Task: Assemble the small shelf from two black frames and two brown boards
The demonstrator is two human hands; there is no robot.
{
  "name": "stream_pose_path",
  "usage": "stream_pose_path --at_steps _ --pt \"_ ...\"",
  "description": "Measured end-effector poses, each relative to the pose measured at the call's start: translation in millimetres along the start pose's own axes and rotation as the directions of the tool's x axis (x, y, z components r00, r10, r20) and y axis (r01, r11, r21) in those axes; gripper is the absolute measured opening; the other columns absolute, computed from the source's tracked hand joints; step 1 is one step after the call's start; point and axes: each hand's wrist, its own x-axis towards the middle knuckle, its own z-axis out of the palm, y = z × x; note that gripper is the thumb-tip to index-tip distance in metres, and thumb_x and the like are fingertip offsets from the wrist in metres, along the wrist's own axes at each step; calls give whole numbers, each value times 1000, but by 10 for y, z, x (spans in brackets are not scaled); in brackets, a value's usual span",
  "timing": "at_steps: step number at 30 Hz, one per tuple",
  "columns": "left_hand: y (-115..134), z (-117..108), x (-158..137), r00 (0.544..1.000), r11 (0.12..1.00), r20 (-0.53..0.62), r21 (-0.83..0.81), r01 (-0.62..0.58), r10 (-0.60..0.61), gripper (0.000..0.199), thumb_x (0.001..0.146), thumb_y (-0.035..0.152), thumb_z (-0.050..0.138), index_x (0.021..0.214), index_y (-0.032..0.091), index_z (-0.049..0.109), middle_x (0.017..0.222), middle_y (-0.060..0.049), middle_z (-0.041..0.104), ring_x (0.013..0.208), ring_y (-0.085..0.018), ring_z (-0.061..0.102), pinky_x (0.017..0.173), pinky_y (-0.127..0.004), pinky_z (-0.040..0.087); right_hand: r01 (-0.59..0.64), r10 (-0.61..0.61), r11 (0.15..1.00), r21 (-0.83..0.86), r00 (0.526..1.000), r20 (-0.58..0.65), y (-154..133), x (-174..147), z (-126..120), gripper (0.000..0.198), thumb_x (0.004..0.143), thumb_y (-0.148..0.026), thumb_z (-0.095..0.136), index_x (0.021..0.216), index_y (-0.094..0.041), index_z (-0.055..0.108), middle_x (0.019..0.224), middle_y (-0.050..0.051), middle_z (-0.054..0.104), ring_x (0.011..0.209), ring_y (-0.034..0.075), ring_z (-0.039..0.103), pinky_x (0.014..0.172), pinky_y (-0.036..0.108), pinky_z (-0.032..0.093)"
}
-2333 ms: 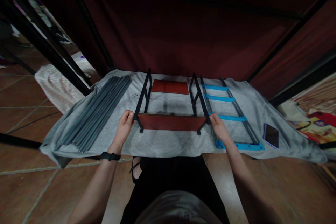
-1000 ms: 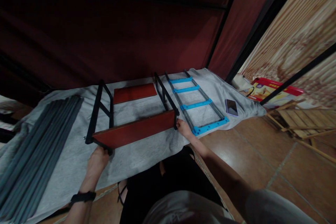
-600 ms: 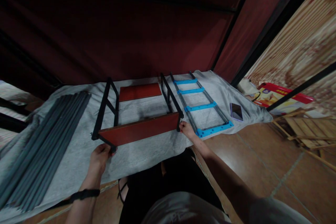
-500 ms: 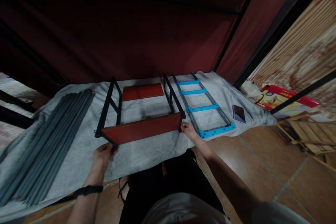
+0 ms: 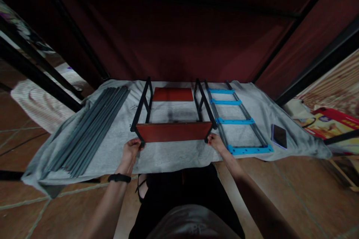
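Note:
A reddish-brown board (image 5: 174,133) spans the near side of a small black metal frame (image 5: 139,106), which stands on a grey cloth (image 5: 168,157). My left hand (image 5: 132,148) pinches the frame's near left lower corner. At the near right lower corner, the fingers of my right hand (image 5: 215,141) are closed on the frame too. A second reddish-brown board (image 5: 173,94) lies behind, between the frame's two black sides. What the fingertips press on is partly hidden.
Several grey tubes (image 5: 95,129) lie bundled on the left. To the right is a ladder-like rack of grey tubes with blue crosspieces (image 5: 235,121), then a phone (image 5: 279,136). A red and yellow box (image 5: 333,121) stands beyond. A dark red panel (image 5: 179,44) rises behind.
My view has turned left, so everything sits further right in the picture. Both hands stay at the frame's near corners.

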Motion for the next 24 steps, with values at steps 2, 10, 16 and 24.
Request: stream_pose_path --at_steps 2,10,16,24 --pt "0 -7 -1 999 999 15 -32 35 -34 14 62 22 68 70 16 59 57 -1 61 50 -15 60 50 -25 45 -31 31 999 6 999 -10 -6 -4 3 15 75 -25 59 63 -21 52 52 -3 55 47 12 56 50 21 47" --pt "31 -15 6 997 993 28 -91 71 -68 12 66 22 68 67 16 57 58 -1 62 51 -15 61 51 -25 46 -13 14 1000 -28 999 51 30 -16 -8 8 79 -17 51 72 -21 53 59 -3 57 56 13 58 61 24 52" --pt "-4 -17 -28 999 995 31 -97 28 -25 12 62 20 67 68 17 57 58 0 61 51 -15 60 49 -25 46 150 -167 879 -452 986 2 66 -14 -11 12 87 -11 49 86 -18 60 88 10 71 85 20 67 79 29 50" --pt "-16 -32 21 997 994 37 -83 64 -61 10 67 22 64 75 15 62 62 -2 64 52 -15 63 50 -25 51 296 -321 809 -508 946 40 130 -19 -6 22 87 -6 47 97 -15 63 106 14 70 104 22 66 94 31 48"
